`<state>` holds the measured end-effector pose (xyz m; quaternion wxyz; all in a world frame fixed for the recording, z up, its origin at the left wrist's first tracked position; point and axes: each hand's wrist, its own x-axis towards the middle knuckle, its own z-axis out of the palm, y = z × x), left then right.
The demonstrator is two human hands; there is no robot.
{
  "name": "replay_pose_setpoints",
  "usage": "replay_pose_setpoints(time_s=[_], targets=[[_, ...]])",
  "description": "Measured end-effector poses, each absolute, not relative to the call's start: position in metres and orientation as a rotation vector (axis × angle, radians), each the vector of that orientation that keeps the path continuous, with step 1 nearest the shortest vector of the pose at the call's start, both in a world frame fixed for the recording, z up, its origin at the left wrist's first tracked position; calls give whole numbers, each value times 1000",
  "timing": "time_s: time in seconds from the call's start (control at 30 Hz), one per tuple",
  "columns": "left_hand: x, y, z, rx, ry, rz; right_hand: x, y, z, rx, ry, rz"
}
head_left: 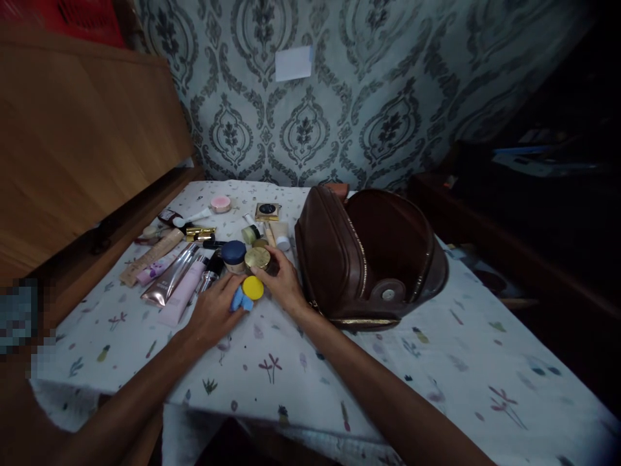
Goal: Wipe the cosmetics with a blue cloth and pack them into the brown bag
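left hand (213, 310) closed on blue item (237, 300) beside yellow disc (253, 287) | right hand (284, 281) fingers spread, touching gold-lidded jar (257, 258) | open brown bag (369, 259) right on worktop (436, 362)

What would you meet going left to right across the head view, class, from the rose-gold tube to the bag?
rose-gold tube → left hand → yellow round lid → right hand → open brown bag

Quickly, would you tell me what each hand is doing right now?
Left hand: closed on a small blue object.
Right hand: open, fingers touching the round gold-lidded jar.
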<state>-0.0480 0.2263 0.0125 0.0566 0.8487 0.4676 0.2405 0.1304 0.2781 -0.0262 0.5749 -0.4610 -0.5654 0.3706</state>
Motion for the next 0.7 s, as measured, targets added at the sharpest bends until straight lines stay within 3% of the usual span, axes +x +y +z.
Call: replay_pose_setpoints(time_s=[0.33, 0.7], targets=[[-57, 229, 15, 2503, 1686, 759, 131, 277, -28, -1120, -1405, 779], [-61, 227, 25, 2627, 1822, 530, 129, 275, -29, -1186, -1570, 637]])
